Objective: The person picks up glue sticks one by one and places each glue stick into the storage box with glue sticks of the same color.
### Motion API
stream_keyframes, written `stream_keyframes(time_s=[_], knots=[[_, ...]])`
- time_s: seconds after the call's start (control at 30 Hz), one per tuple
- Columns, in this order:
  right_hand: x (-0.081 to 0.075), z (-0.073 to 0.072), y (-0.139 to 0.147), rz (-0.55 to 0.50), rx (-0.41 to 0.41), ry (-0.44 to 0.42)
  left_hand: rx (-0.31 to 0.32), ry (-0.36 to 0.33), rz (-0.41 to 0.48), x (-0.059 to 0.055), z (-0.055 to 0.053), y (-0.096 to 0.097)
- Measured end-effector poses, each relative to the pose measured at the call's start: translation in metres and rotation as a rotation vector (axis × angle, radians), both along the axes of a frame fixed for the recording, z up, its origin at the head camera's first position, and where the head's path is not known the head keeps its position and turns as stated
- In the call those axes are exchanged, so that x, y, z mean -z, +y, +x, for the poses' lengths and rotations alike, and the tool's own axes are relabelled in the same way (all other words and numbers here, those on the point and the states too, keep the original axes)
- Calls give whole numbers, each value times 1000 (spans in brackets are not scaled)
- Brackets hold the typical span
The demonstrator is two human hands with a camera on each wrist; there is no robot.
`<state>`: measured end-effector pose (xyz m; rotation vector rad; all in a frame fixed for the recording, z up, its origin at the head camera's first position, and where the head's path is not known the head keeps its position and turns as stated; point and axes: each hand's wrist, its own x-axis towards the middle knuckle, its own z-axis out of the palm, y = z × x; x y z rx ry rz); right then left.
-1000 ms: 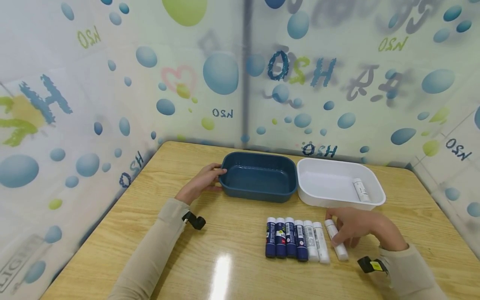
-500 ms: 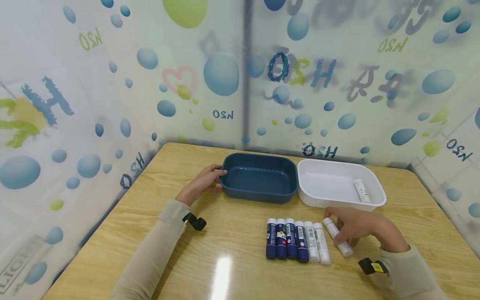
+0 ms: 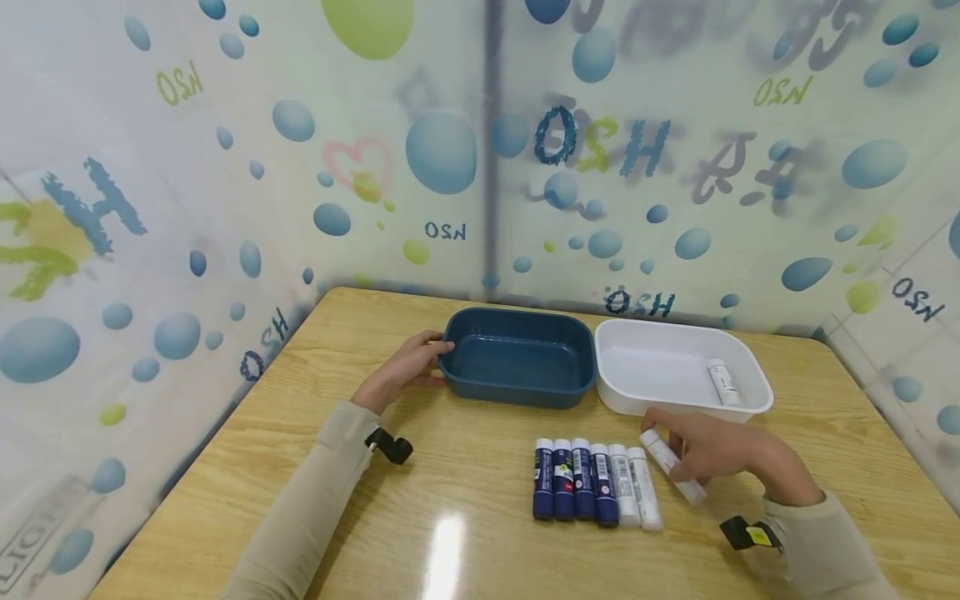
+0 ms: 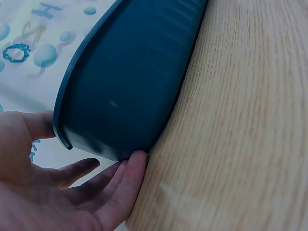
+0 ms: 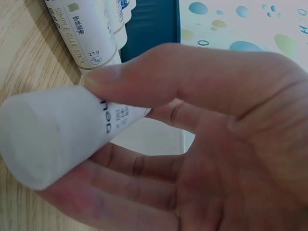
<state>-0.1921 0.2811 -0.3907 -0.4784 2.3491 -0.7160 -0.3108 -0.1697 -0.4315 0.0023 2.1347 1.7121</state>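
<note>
My right hand (image 3: 716, 450) pinches a white glue stick (image 3: 660, 451) between thumb and fingers, just in front of the white bin (image 3: 630, 403). Its wide, pale end (image 5: 48, 139) points toward the camera in the right wrist view. To its left lies a row of glue sticks: several with navy bodies (image 3: 563, 487) and two white ones (image 3: 622, 483). At the left end of the dark blue bin (image 3: 517, 393), my left hand (image 3: 401, 368) holds on, thumb over the rim and fingers against the outer wall. One white glue stick (image 3: 723, 382) lies inside the white bin.
Both bins stand side by side near the back edge of the wooden table (image 3: 360, 517). A patterned curtain (image 3: 375, 100) hangs behind and along the left side. Dark straps with small cameras (image 3: 390, 446) sit on the wrists.
The right hand has shifted the white glue stick slightly toward the white bin, turning it more slantwise and away from the row. My left hand stays on the dark blue bin.
</note>
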Motion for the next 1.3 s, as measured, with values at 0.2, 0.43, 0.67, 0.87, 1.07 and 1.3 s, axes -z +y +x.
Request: stream_keyframes(time_s=[0.2, 0.43, 0.67, 0.87, 1.07, 1.3], knots=[[1, 0, 2, -46, -15, 4, 6, 4, 1, 0, 0, 0], [1, -1, 4, -90, -69, 48, 12, 3, 11, -1, 2, 0], [-2, -4, 4, -104, -80, 56, 18, 7, 22, -2, 2, -1], [-5, -3, 3, -111, -83, 59, 21, 16, 20, -2, 3, -1], [-8, -3, 2, -83, -71, 102, 7, 6, 18, -1, 2, 0], [-12, -4, 2, -99, -84, 167, -7, 0, 4, -1, 2, 1]])
